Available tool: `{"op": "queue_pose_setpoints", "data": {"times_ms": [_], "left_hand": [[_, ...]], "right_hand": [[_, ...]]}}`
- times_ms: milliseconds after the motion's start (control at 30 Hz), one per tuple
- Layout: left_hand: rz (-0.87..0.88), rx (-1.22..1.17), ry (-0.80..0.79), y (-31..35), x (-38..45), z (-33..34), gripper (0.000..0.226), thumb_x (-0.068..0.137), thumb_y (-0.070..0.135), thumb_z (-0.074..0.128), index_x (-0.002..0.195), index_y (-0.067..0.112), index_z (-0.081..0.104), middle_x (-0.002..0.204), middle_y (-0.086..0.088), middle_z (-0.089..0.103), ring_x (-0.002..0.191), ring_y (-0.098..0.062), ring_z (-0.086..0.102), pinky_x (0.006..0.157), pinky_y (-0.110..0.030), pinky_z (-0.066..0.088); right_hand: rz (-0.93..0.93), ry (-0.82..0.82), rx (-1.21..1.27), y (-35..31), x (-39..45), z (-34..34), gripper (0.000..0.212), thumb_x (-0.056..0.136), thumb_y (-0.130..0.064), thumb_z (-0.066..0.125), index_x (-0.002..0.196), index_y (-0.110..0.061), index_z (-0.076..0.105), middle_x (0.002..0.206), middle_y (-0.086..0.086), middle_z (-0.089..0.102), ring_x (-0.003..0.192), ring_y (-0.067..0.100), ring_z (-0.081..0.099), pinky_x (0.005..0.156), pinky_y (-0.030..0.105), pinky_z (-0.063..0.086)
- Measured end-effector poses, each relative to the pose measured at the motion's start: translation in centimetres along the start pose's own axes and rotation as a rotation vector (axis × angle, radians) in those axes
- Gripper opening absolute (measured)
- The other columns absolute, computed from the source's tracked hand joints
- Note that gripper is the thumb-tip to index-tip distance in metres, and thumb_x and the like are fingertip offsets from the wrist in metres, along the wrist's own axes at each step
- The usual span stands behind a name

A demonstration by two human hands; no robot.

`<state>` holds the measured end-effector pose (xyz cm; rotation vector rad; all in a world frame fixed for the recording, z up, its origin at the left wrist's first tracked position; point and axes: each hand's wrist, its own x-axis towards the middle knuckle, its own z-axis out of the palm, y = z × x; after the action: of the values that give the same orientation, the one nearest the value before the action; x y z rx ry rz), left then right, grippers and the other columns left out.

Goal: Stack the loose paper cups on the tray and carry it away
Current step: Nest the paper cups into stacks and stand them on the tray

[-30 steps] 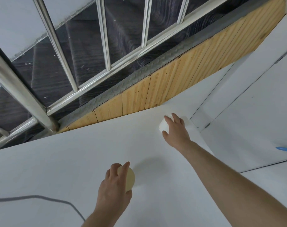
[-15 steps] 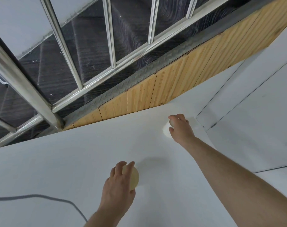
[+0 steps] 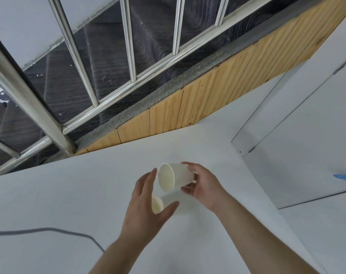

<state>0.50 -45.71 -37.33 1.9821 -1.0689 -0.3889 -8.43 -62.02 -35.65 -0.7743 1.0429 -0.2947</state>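
Right hand (image 3: pixel 202 186) has a white paper cup (image 3: pixel 176 179) tipped on its side, fingers curled round the base end, mouth facing the left hand. The bottom of that cup is hidden behind the fingers, though you can see right into the open mouth.

Left hand (image 3: pixel 148 204) is just below and beside it, wrapped round a second cup (image 3: pixel 157 203). Only a sliver of that one shows, a cream curve between the thumb and the palm; the rest is behind the hand, so I can't say which way it points or whether it's touching the surface (image 3: pixel 59 204). The first cup's rim sits very near the left fingertips, can't tell if they actually touch.

Both hands are close together above the white surface, which throws a soft shadow under them. No tray in sight anywhere.

To the left of the left forearm a grey cable (image 3: pixel 49 230) runs across the surface and disappears behind the arm. Way off past the right hand, at the frame edge, there's a blue thing (image 3: pixel 345 178), cut off, no clue what it is. Beyond the hands a wood panel (image 3: pixel 207 101) and a steel railing (image 3: pixel 128 46) run along dark stairs.
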Motion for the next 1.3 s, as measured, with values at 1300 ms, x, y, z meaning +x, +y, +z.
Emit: {"op": "queue_pose_setpoints", "data": {"times_ms": [1300], "left_hand": [[-0.089, 0.458, -0.208, -2.0, -2.3, 1.9, 0.065, 0.084, 0.019, 0.060, 0.142, 0.032, 0.033, 0.149, -0.004, 0.027, 0.137, -0.027, 0.025, 0.096, -0.039, 0.046]], "right_hand": [[-0.490, 0.190, -1.551, 6.2, -3.7, -3.3, 0.072, 0.089, -0.056, 0.050, 0.150, -0.028, 0.023, 0.152, -0.006, 0.023, 0.139, 0.017, 0.023, 0.095, 0.035, 0.047]]}}
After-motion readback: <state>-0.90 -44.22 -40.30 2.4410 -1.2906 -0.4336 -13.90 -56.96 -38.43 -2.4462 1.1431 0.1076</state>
